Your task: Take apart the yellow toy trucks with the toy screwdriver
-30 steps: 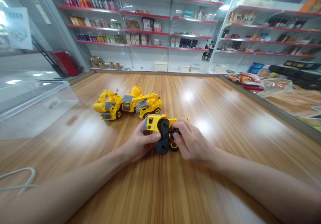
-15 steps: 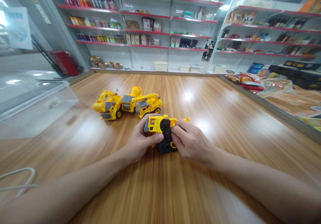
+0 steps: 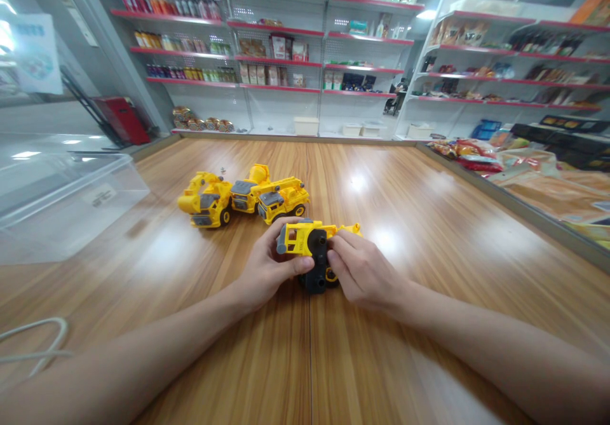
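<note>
1. We have a yellow toy truck (image 3: 298, 239) in our hands, low over the near-middle of the surface (image 3: 405, 361); can't tell if it touches down.
2. Our left hand (image 3: 271, 266) is closed around the cab end: thumb on the near side, by the edge of the black part, other fingers behind and mostly hidden.
3. Our right hand (image 3: 365, 266) is narrow, fingers bunched against the truck just right of the black part. We can't tell what sits between the fingertips; they're hidden.
4. Truck is tipped so the black part (image 3: 316, 266) faces us, round holes visible. One wheel (image 3: 331, 276) with a yellow hub shows beside it, partly covered. A yellow end pokes out beyond our right hand.
5. Past our left hand we see three more yellow toys grouped together: excavator (image 3: 208, 201) leftmost, mixer truck (image 3: 246, 195) in the middle and farther back, crane truck (image 3: 283, 200) nearest the held one. All stand on wheels.
6. Clear plastic bin (image 3: 114, 183) at far left, well apart from the toys. White cable (image 3: 60, 333) at near left, by our left forearm.
7. Beyond the surface: stocked shelves (image 3: 281, 88); bagged goods (image 3: 476, 152) off to the right.
</note>
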The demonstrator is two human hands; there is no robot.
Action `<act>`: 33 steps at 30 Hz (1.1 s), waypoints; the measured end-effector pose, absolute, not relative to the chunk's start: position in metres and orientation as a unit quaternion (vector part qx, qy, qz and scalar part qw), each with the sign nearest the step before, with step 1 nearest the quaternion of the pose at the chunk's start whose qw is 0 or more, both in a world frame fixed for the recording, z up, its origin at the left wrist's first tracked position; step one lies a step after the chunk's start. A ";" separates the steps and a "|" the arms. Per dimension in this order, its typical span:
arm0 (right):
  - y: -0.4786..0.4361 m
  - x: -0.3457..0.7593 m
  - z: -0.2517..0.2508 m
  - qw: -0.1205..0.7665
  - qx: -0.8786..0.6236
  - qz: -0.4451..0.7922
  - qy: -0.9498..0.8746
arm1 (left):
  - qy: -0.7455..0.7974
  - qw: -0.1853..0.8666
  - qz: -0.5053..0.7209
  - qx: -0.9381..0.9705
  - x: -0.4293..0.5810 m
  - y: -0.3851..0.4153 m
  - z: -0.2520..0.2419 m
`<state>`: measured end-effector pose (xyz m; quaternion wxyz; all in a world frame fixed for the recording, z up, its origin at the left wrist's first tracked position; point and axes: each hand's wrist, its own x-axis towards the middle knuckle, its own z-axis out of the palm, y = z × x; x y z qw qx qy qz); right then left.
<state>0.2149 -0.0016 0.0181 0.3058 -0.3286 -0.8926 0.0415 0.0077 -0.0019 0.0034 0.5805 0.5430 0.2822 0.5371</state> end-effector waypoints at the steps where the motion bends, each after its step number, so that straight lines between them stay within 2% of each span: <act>1: -0.002 0.215 0.019 0.299 -0.331 0.041 -0.894 | 0.283 0.581 0.532 0.547 0.007 -0.002 0.003; 10: -0.003 0.215 0.017 0.338 -0.306 0.028 -0.889 | 0.269 0.593 0.551 0.521 0.008 0.000 -0.001; 23: -0.002 0.215 0.019 0.330 -0.302 -0.001 -0.894 | 0.283 0.592 0.542 0.525 0.007 -0.001 0.002; 33: -0.001 0.215 0.018 0.355 -0.302 0.000 -0.885 | 0.257 0.663 0.537 0.454 0.007 0.001 -0.003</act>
